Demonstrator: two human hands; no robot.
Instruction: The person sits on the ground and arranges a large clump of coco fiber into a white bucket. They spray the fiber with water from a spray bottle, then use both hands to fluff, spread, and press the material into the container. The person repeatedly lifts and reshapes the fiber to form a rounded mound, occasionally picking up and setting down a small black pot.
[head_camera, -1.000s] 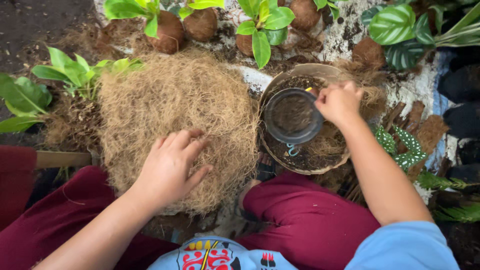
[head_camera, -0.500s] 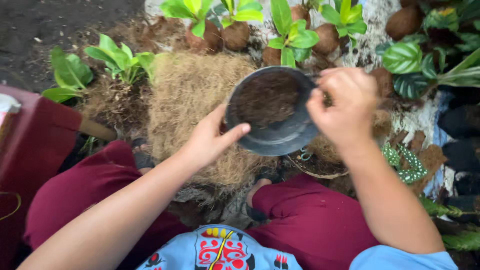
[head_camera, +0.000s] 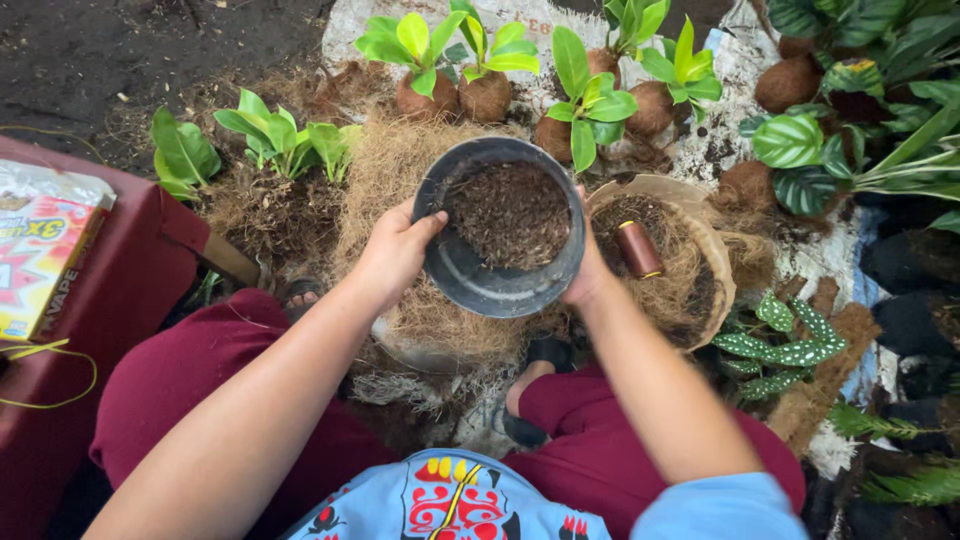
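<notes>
Outdoor potting spot on bare dark ground, seen from above the person's lap.

- Pot (head_camera: 480, 285): round, dark plastic, held up over the lap between both hands, tilted a little toward the camera. Roughly half full of coarse brown mix (head_camera: 508, 215). Judged light to moderate in weight, with a thin wall that would flex under squeeze; the fill is loose and would spill if tipped further. Best hold: rim and upper wall on opposite sides, as now.
- Left hand (head_camera: 395, 250): curled on the pot's near-left rim, thumb hooked over the lip, fingers down the outer wall.
- Right hand (head_camera: 590, 275): mostly hidden behind the pot's far-right wall; pressed against it, grip closed as far as can be told.
- Fibre heap (head_camera: 400, 190): pale coir, directly under and beyond the left hand. Soft, springy, sheds strands.
- Basket (head_camera: 715, 260): shallow, fibre-lined, just right of the right hand; a small brown spool (head_camera: 640, 248) lies inside it.
- Seedlings (head_camera: 590, 110): green-leaved, roots balled in husk, in a row beyond both hands. Fragile stems.
- Spotted plant (head_camera: 780, 345): right of the right forearm, near the basket.
- Red box (head_camera: 120, 290): left of the left arm, with a printed packet (head_camera: 45, 245) on top.
</notes>
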